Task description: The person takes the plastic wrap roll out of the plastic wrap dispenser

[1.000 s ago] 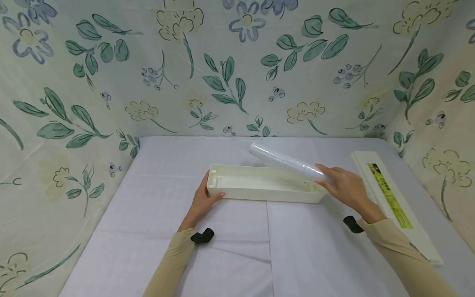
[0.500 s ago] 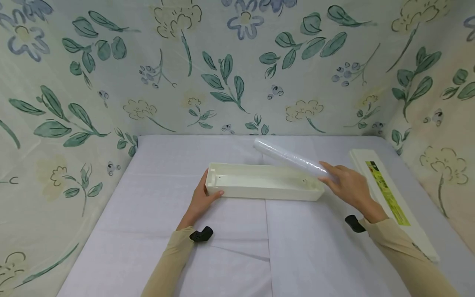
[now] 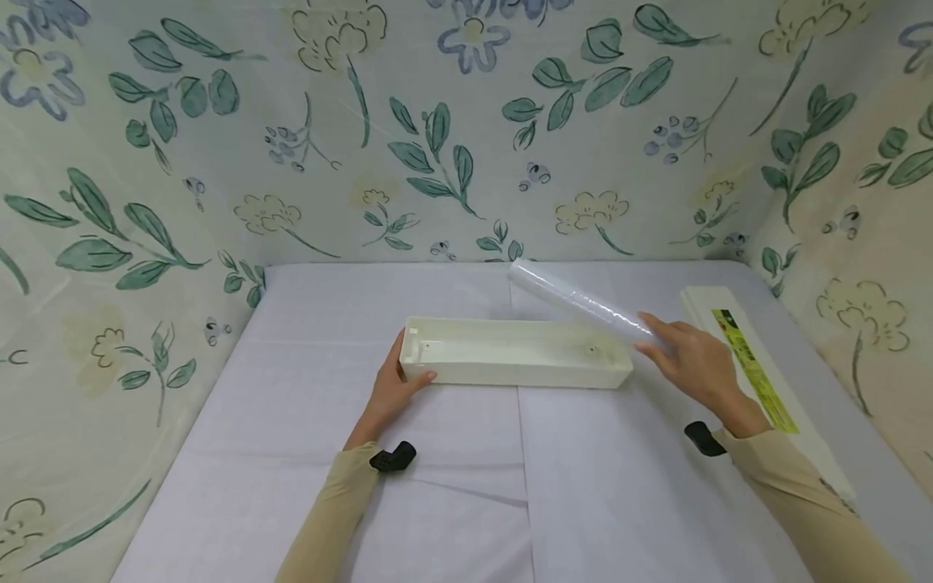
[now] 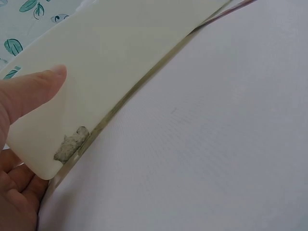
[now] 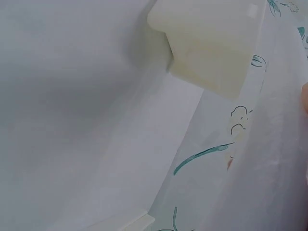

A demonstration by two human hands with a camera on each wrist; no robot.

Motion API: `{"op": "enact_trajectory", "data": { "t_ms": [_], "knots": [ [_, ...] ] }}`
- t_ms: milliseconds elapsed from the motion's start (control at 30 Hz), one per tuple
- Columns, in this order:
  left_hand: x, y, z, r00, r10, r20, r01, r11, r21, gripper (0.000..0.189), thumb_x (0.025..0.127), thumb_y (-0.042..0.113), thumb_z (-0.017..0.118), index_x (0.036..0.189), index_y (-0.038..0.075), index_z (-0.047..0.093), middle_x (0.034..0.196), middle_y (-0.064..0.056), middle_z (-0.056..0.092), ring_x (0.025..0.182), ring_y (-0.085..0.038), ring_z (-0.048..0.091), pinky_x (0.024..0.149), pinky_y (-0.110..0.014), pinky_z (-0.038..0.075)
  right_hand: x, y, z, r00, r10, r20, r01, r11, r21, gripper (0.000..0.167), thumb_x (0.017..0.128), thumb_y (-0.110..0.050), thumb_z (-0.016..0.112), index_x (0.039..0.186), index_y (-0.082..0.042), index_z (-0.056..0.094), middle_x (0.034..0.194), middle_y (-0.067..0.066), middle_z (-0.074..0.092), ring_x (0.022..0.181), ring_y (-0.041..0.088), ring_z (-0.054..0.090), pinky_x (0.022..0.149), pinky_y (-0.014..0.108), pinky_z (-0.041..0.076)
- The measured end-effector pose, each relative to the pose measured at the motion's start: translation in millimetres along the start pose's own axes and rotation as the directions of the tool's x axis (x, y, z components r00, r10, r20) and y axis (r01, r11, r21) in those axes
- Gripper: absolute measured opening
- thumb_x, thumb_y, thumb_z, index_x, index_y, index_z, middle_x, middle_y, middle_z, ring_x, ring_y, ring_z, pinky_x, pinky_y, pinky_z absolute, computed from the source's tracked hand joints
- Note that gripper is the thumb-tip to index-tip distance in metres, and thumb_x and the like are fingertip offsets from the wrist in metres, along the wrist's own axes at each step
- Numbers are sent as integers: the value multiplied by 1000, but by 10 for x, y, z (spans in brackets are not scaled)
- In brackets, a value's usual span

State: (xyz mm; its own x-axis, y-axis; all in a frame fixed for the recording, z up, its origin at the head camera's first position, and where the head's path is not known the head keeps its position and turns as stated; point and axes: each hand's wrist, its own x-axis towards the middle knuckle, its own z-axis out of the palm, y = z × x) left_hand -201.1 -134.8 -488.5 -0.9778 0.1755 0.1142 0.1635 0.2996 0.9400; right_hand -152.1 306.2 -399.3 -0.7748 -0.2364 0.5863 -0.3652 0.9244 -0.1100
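In the head view a long cream plastic box [image 3: 510, 374], with its hollow side showing, sits mid-table. My left hand [image 3: 386, 397] grips its left end, thumb on the front wall. Close up, the left wrist view shows that thumb [image 4: 36, 89] on the box's smooth side [image 4: 125, 53], near a grey worn patch. A clear, shiny roll of plastic wrap [image 3: 576, 300] slants above the box's back right part. My right hand [image 3: 696, 360] holds the roll by its near right end. In the right wrist view the roll [image 5: 269, 178] fills the right side, beside the box's end [image 5: 211, 62].
A long white lid [image 3: 816, 453] with a yellow-green label [image 3: 758, 372] lies on the table to the right, partly under my right forearm. A white cloth [image 3: 452, 518] covers the table. Flower-patterned fabric [image 3: 466, 219] hangs behind and at both sides.
My right hand has moved slightly right with the roll, whose far end now points farther back, away from the box. My left hand keeps its grip on the box. The head view has shifted slightly.
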Motion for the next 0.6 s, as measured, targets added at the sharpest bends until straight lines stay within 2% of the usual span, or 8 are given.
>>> {"op": "enact_trajectory", "data": {
  "t_ms": [67, 167, 233, 300, 400, 467, 600],
  "knots": [
    [-3, 10, -6, 1000, -5, -1, 5, 1000, -1, 94, 81, 15, 73, 152, 18, 12, 154, -13, 29, 135, -32, 37, 110, -49, 30, -1, 7, -10, 1000, 1, -9, -1, 1000, 7, 50, 84, -42, 66, 121, -9, 63, 84, 21, 69, 50, 13, 43, 44, 20, 26],
    [-44, 155, -28, 1000, -22, 18, 22, 1000, -6, 93, 82, 12, 71, 152, 13, 11, 154, -16, 27, 135, -34, 37, 110, -50, 30, -9, 21, -20, 1000, 13, -8, -13, 1000, 11, 52, 86, -46, 62, 121, -7, 62, 83, 22, 68, 50, 14, 43, 44, 21, 27],
    [-43, 158, -29, 999, -26, 22, 26, 1000, -8, 93, 82, 12, 71, 152, 14, 10, 154, -15, 26, 135, -34, 37, 110, -50, 30, -18, 29, -31, 999, 35, 7, -35, 999, 5, 52, 87, -45, 61, 122, -7, 61, 82, 22, 67, 51, 15, 43, 45, 21, 27],
    [-38, 157, -27, 999, -33, 24, 33, 999, -12, 93, 82, 11, 71, 152, 14, 10, 155, -15, 26, 136, -34, 36, 110, -50, 30, -29, 36, -41, 998, 60, 24, -61, 998, 0, 51, 86, -42, 64, 123, -7, 60, 81, 22, 66, 51, 15, 42, 45, 22, 27],
    [1, 24, -7, 1000, -25, 13, 25, 1000, -11, 94, 81, 14, 72, 152, 19, 10, 155, -11, 26, 136, -32, 36, 110, -48, 30, -50, 40, -60, 994, 96, 46, -96, 995, 5, 51, 84, -38, 67, 125, -7, 60, 79, 22, 65, 52, 16, 41, 45, 22, 27],
    [2, 21, -5, 1000, -25, 11, 25, 1000, -14, 94, 81, 14, 72, 152, 19, 11, 155, -11, 27, 136, -32, 36, 111, -48, 29, -67, 47, -67, 993, 108, 47, -109, 994, 12, 52, 85, -39, 66, 124, -6, 60, 79, 23, 65, 52, 16, 40, 45, 23, 26],
    [11, 9, -12, 1000, -14, 9, 14, 1000, -6, 94, 81, 15, 73, 152, 20, 11, 154, -12, 28, 135, -32, 38, 110, -49, 30, -87, 70, -80, 996, 85, 12, -85, 996, 9, 54, 88, -47, 59, 122, -6, 61, 79, 24, 65, 50, 17, 39, 44, 23, 25]
  ]
}}
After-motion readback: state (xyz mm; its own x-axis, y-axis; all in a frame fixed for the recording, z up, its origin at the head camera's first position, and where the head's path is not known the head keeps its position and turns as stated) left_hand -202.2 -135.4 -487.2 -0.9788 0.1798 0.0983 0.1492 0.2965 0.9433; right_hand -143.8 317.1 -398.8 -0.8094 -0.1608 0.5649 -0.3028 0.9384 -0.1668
